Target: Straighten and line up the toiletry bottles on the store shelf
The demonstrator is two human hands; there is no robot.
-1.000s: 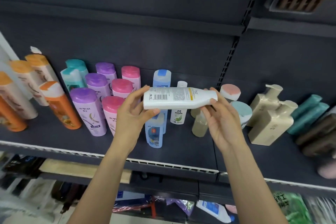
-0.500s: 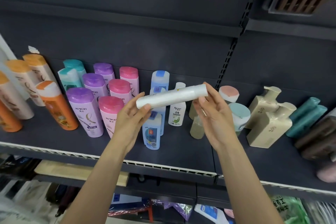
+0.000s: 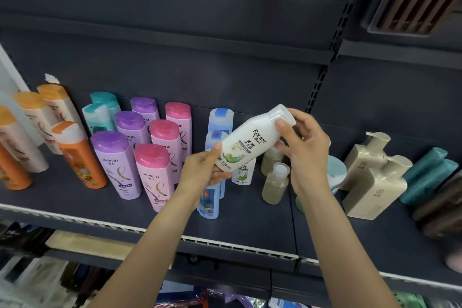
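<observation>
A white bottle [image 3: 251, 140] with a green leaf label hangs tilted above the dark shelf [image 3: 250, 222], cap up to the right. My left hand [image 3: 203, 170] grips its base and my right hand [image 3: 303, 150] pinches its cap end. Behind it stand a second white bottle [image 3: 241, 174], blue bottles [image 3: 208, 200] and two small clear beige bottles [image 3: 275, 184]. Rows of purple bottles [image 3: 116, 165] and pink bottles [image 3: 156, 177] stand to the left.
Orange bottles [image 3: 80, 155] and teal-capped bottles [image 3: 98, 117] fill the far left. Beige pump bottles [image 3: 375, 182], teal tubes [image 3: 430, 175] and brown bottles [image 3: 440, 207] sit at the right. A pale blue jar [image 3: 336, 174] hides partly behind my right wrist. A lower shelf holds packaged goods.
The white bottle has turned from lying level, back label toward me, to tilted with its front label showing and cap raised. Both hands kept hold and shifted slightly right.
</observation>
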